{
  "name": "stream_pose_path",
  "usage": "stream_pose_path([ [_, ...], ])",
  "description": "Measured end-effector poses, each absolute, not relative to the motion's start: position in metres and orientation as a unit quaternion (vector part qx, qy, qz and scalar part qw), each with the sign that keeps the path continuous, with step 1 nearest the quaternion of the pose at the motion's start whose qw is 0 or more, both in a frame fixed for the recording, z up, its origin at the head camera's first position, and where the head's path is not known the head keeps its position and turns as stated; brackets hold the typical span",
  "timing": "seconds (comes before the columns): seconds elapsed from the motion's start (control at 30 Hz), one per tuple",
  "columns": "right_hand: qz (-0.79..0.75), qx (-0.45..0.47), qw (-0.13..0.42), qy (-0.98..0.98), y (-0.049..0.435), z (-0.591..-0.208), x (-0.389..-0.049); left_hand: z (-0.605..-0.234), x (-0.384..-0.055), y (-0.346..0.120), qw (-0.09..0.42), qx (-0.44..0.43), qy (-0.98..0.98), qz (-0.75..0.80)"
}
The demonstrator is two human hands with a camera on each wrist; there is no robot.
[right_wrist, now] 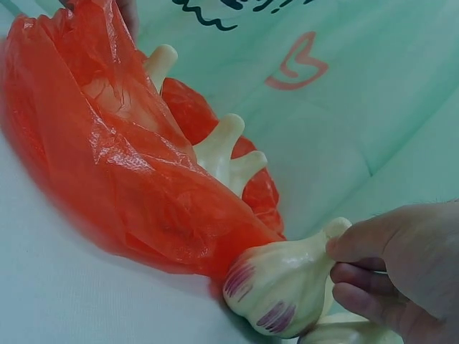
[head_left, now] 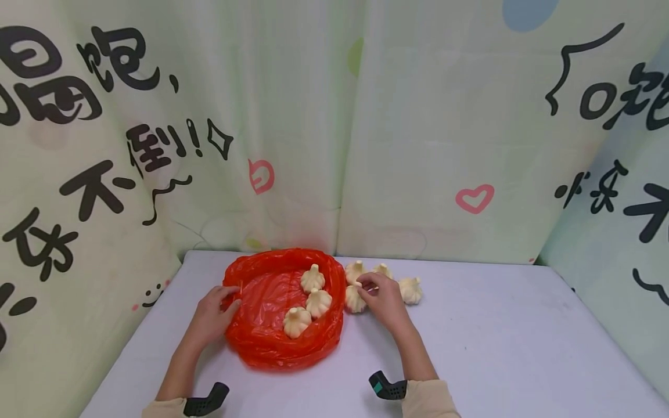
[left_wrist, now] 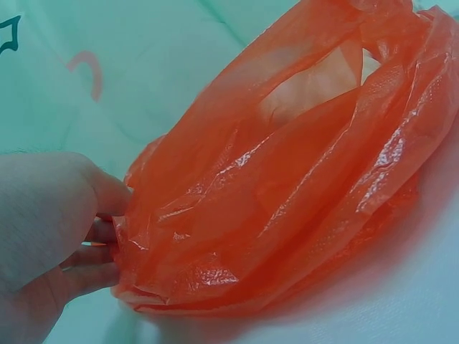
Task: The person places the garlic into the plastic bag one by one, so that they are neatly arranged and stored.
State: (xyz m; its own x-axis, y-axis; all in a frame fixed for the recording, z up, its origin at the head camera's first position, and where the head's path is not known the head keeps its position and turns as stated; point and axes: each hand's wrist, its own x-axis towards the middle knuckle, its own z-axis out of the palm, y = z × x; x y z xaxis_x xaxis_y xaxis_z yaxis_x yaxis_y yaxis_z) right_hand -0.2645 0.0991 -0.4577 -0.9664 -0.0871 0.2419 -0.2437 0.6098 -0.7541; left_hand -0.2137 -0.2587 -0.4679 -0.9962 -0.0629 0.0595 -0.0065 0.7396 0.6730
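A red plastic bag stands on the table with its mouth spread wide. Three garlic bulbs lie inside along its right side, one of them the front bulb. My left hand pinches the bag's left rim between thumb and fingers; in the left wrist view, folds of the bag hide some fingertips. Just outside the right rim, my right hand pinches a garlic bulb by its stem. This bulb has purple streaks, and its body is against or very close to the bag.
Behind the right hand are two more garlic bulbs, including the back bulb, and another bulb sits to its right. The white table reaches back to a printed curtain, which also hangs along both sides.
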Motion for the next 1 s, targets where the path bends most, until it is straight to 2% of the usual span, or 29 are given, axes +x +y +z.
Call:
stream_pose_path([
  [1.0, 0.440, 0.111, 0.115, -0.884, 0.0980, -0.4526, -0.2619, -0.4679, -0.2138, -0.2589, 0.051, 0.018, -0.930, -0.364],
])
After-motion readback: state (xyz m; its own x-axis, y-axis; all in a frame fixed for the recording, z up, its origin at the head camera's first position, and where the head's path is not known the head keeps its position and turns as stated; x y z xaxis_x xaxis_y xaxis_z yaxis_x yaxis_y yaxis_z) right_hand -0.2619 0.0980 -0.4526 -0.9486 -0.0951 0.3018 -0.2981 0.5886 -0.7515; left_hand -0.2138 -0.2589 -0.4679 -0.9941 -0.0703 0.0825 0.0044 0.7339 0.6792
